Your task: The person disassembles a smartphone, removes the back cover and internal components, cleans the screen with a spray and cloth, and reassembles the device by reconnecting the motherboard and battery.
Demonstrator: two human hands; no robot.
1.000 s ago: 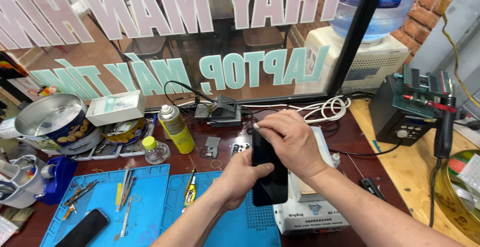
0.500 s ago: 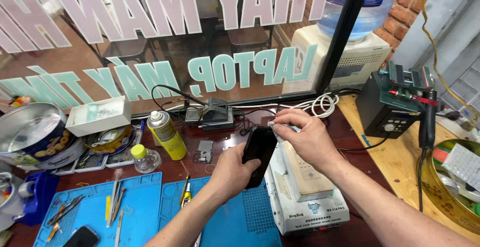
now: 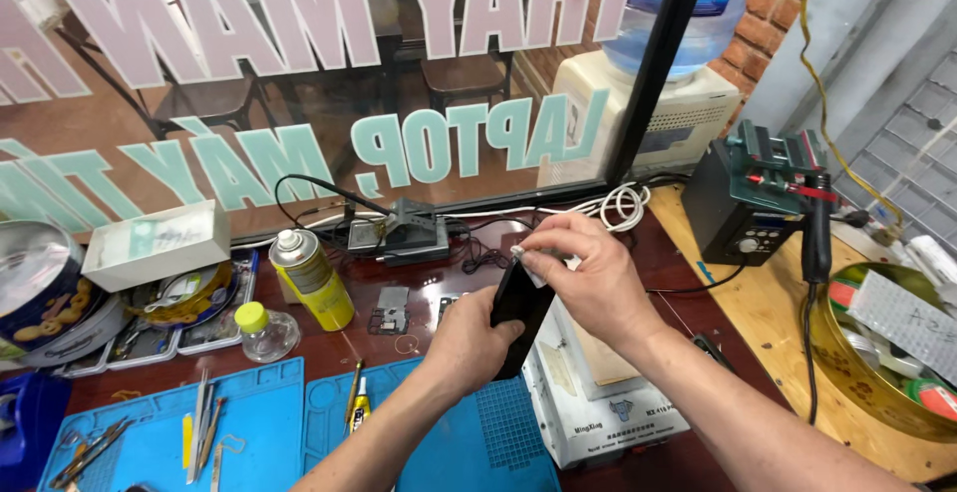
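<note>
Black phone [image 3: 518, 308] tilted upright above the white heating box [image 3: 598, 392], left hand [image 3: 469, 337] gripping its lower body, right hand [image 3: 583, 278] pinching a small white piece [image 3: 520, 251] at its top edge, yellow spray can [image 3: 311, 278] left, blue mat [image 3: 478, 432] near, soldering station [image 3: 753, 208] far right.

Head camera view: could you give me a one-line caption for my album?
Left hand holds a black phone upright while the right hand works at its top edge, above a blue mat.

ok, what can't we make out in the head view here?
- Black phone: its face, turned away; lower end behind left hand.
- White bit under right hand: too small, covered by fingertips.
- Gold tin: cut off by right edge.
- Small parts on table: too small.
</note>
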